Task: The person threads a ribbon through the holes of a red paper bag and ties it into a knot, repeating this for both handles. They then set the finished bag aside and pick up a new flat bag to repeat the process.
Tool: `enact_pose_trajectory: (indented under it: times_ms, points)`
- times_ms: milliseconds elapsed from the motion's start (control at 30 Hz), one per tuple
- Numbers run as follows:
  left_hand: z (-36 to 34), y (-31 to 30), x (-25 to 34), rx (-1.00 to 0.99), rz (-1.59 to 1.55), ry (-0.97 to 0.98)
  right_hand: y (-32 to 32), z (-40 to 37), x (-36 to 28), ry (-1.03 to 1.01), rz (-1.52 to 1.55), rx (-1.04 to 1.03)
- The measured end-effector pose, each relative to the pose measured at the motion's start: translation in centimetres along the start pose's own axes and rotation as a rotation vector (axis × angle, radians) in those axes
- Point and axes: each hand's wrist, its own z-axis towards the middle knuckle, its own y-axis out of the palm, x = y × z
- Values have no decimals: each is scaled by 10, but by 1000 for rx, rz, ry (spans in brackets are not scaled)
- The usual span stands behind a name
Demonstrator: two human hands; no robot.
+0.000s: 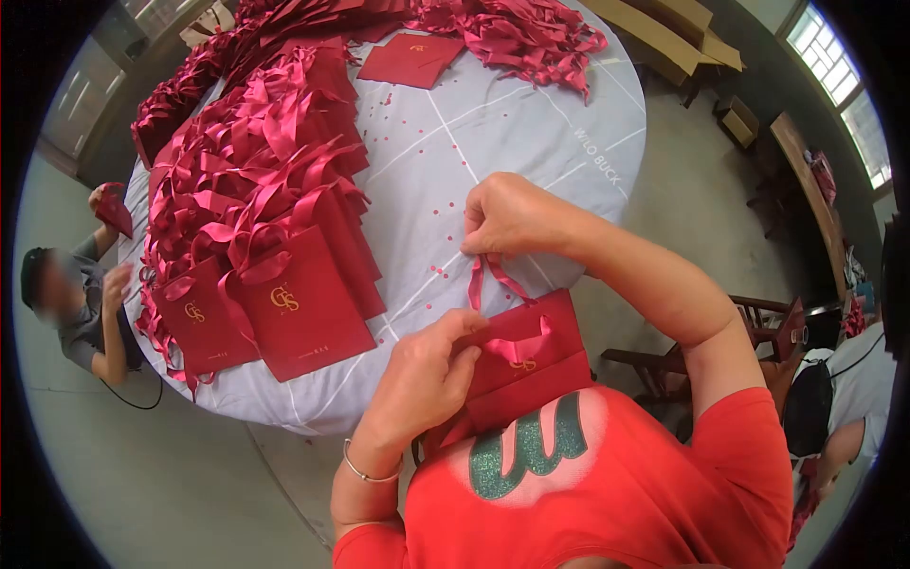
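Note:
A dark red paper gift bag [559, 327] with a gold emblem rests against my front at the table's near edge. My left hand [427, 375] grips it by its upper left edge, thumb and fingers closed. Above the bag, my right hand [498, 216] pinches a red ribbon [476, 284] that runs down to the bag's opening. Another stretch of ribbon loops across the bag's front. Left of my hands, finished-looking red bags [313, 322] with ribbon handles lie in overlapping rows.
The round table has a pale lined cloth [398, 171] sprinkled with small red dots. Flat red bags [412, 62] and a ribbon heap [540, 43] lie at the far side. A co-worker [81, 303] holds a red piece at left; another person [853, 389] is at right.

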Motion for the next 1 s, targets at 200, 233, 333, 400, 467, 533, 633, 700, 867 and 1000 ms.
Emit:
enact_pose_trajectory:
  times_ms: [200, 233, 333, 400, 467, 533, 633, 700, 867, 1000]
  points:
    - [7, -12, 9, -168, 61, -5, 5, 1, -1, -46, 146, 63]
    - [7, -11, 8, -189, -6, -73, 5, 2, -1, -78, 122, 84]
    - [7, -13, 7, -226, -66, -130, 9, 16, 7, -194, 2, 214]
    - [7, -14, 8, -242, -65, -121, 10, 22, 10, -273, -97, 319]
    - [9, -18, 12, -297, -54, -247, 8, 23, 8, -123, 33, 279]
    - [7, -16, 11, -276, -76, -229, 15, 25, 11, -214, -50, 348]
    - [2, -16, 7, -234, -115, -218, 13, 19, 9, -211, -35, 402]
    - [-1, -18, 7, -210, -130, -222, 8, 8, 6, -116, 297, 290]
    - [-6, -19, 13, -144, -330, -399, -9, -56, 10, -110, 122, 479]
    - [-6, -28, 15, -6, -510, -368, 0, -125, 56, 65, 367, 374]
